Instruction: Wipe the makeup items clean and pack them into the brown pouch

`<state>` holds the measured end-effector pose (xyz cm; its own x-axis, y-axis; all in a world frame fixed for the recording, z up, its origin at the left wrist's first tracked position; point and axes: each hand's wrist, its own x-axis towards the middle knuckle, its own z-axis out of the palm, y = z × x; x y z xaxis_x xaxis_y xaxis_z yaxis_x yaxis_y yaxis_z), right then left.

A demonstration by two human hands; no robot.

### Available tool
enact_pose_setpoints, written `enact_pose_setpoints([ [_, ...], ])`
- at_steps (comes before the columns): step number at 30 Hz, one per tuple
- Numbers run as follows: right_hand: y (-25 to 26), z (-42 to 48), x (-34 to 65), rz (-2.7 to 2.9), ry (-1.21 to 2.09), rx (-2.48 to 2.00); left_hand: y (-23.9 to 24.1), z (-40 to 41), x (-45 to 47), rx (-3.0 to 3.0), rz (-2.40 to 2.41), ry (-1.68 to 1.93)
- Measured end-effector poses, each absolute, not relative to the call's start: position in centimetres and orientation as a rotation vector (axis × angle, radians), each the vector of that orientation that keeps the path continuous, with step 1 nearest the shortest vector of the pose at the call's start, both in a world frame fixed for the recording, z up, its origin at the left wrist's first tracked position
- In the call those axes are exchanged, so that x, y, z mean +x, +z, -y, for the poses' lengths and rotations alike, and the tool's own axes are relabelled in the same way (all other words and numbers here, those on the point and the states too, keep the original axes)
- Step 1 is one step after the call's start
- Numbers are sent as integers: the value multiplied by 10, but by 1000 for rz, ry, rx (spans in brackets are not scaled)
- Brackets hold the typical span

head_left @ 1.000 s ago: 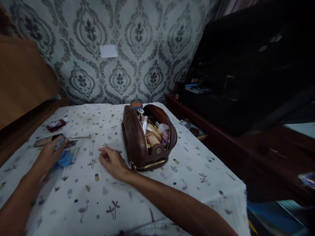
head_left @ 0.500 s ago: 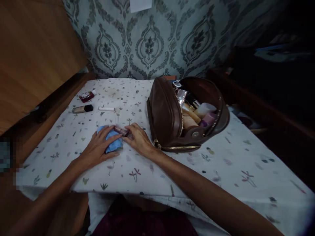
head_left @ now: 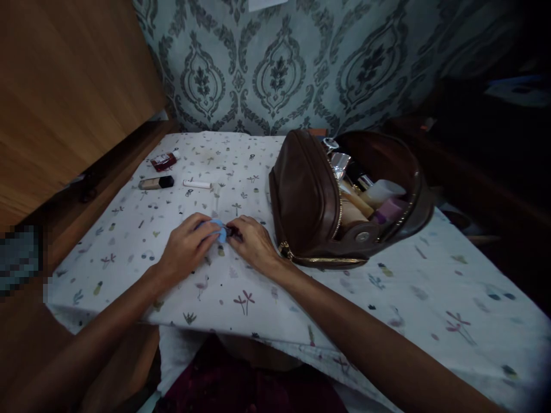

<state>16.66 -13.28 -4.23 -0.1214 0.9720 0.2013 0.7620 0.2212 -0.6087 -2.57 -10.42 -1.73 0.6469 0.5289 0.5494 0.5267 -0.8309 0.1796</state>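
Note:
My left hand (head_left: 185,244) is closed on a bunched blue cloth (head_left: 221,230), most of it hidden under the fingers. My right hand (head_left: 253,242) pinches the dark end of a small cosmetic tube (head_left: 232,231), and the cloth is pressed against its other end. Both hands are close together, low over the patterned tablecloth (head_left: 241,281). Beyond them lie a white stick-like tube (head_left: 197,184), a beige bottle with a black cap (head_left: 156,183) and a small dark red bottle (head_left: 164,162).
An open brown leather makeup bag (head_left: 307,189) stands to the right of my hands, filled with several tubes and bottles. Patterned wallpaper (head_left: 279,69) rises behind the table. A wooden panel (head_left: 73,86) borders the left side.
The blue cloth has gone from spread under my left palm to gathered in the fingers around the tube's end. The view has shifted, so the table items appear farther right.

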Motion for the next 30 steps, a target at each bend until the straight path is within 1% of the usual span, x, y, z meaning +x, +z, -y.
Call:
enact_pose_setpoints([
  [5, -41, 133, 167, 1964, 468, -1617, -29, 97, -11, 3044, -892, 818],
  [15, -47, 130, 168, 1906, 500, -1583, -28, 69, -46, 2983, -1199, 769],
  [23, -46, 135, 167, 1900, 453, -1599, -31, 69, -51, 2880, -1227, 732],
  [27, -47, 136, 166, 1887, 416, -1623, -27, 72, -51, 2938, -1279, 800],
  [30, -48, 135, 165, 1886, 411, -1592, -25, 81, -41, 3019, -1217, 1005],
])
